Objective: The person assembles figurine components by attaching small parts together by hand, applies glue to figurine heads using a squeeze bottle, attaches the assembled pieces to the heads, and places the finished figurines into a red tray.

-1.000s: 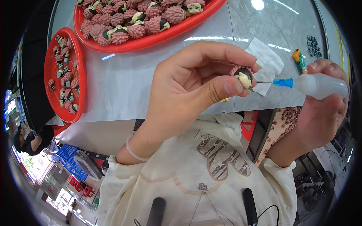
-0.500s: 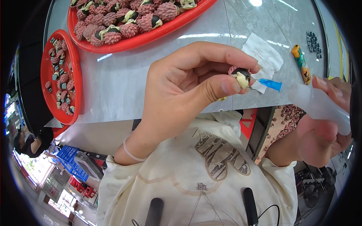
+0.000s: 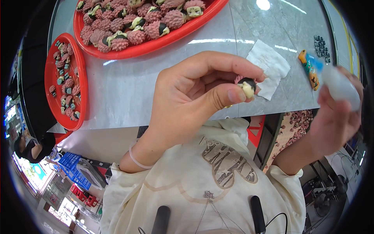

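Pinched between the thumb and index finger of my left hand (image 3: 183,93) is a small figurine head (image 3: 247,88) with pink bumpy hair, a black band and a cream part. My right hand (image 3: 337,126) is closed around a translucent white squeeze bottle (image 3: 343,89), raised over the right side of the table. The bottle's blue needle tip (image 3: 314,62) points up and left, well apart from the figurine head. Motion smears the bottle and the right fingers.
A crumpled white tissue (image 3: 269,64) lies behind the figurine head. Beside the bottle are a slim orange-and-teal patterned thing (image 3: 311,76) and several small black pieces (image 3: 321,48). A large red tray (image 3: 156,45) and a smaller red tray (image 3: 83,84) hold similar pink-haired pieces.
My right hand has lifted the bottle up and away to the right, so its needle tip has left the figurine head. My left hand keeps its pinch, nearly in place.
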The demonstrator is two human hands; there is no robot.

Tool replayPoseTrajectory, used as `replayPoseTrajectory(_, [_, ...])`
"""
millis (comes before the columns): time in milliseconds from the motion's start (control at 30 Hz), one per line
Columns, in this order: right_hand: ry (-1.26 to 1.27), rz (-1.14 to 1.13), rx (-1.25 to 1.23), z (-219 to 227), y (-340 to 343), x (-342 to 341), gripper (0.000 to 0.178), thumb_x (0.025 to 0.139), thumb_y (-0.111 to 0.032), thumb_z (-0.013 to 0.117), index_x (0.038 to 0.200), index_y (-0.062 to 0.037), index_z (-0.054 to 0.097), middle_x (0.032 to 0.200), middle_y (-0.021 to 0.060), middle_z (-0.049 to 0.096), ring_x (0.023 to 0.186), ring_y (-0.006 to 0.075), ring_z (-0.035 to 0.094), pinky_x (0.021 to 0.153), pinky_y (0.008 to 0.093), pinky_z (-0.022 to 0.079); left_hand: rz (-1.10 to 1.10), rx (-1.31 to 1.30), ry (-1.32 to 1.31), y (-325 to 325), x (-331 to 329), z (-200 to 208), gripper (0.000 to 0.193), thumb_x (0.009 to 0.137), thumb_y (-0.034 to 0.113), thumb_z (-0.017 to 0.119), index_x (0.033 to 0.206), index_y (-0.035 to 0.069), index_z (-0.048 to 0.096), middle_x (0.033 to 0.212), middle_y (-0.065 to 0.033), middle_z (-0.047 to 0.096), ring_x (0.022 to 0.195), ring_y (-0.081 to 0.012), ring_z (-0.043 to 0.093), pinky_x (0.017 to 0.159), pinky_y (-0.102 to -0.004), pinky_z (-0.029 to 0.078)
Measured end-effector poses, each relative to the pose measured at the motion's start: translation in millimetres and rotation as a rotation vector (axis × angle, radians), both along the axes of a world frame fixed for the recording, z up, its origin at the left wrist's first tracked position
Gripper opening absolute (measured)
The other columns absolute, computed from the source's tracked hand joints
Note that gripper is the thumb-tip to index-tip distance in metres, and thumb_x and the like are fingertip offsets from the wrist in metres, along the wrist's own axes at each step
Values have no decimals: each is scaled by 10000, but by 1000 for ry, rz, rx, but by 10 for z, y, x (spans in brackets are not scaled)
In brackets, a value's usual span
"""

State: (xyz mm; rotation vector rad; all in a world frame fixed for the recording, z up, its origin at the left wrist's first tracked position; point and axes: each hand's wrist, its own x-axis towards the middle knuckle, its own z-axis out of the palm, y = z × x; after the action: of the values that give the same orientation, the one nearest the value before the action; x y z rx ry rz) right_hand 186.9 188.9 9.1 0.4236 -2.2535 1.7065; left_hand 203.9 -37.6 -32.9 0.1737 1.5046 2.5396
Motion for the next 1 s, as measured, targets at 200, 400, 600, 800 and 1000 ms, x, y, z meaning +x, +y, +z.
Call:
replayPoseTrajectory(200, [-83,-48,168,-250,-353,-268,314,684,89,576,962,22,447,932,151,555,851,206,554,748,270,432,-45,11,-11,-30,-1,-1,258,777,112,586,953,-61,511,936,-173,561,797,-191,571,669,-269,471])
replayPoseTrajectory(400, [-79,5,355,-284,-366,-337,232,676,60,602,883,2,515,875,61,574,749,119,545,691,230,429,-30,-16,-33,-31,16,58,233,786,84,568,954,-72,525,943,-162,564,818,-196,577,700,-264,473])
replayPoseTrajectory(600, [-70,-494,433,-174,188,-367,136,698,-6,614,818,13,552,775,40,580,696,100,539,658,208,424,-47,-16,-28,-18,3,55,233,782,87,574,950,-68,530,945,-162,561,818,-200,579,706,-271,476])
replayPoseTrajectory(800, [-122,-611,547,-334,252,-424,143,702,-31,621,822,11,556,765,38,580,691,94,537,645,195,418,-64,3,-26,-25,15,50,223,780,71,572,951,-67,531,945,-160,560,826,-187,572,714,-270,473])
replayPoseTrajectory(1000, [-133,-367,-11,-126,130,-228,172,739,10,563,901,44,516,888,112,548,727,144,549,632,226,436,-4,-49,-101,13,23,67,329,739,197,641,934,-31,507,900,-165,552,758,-197,586,626,-265,486])
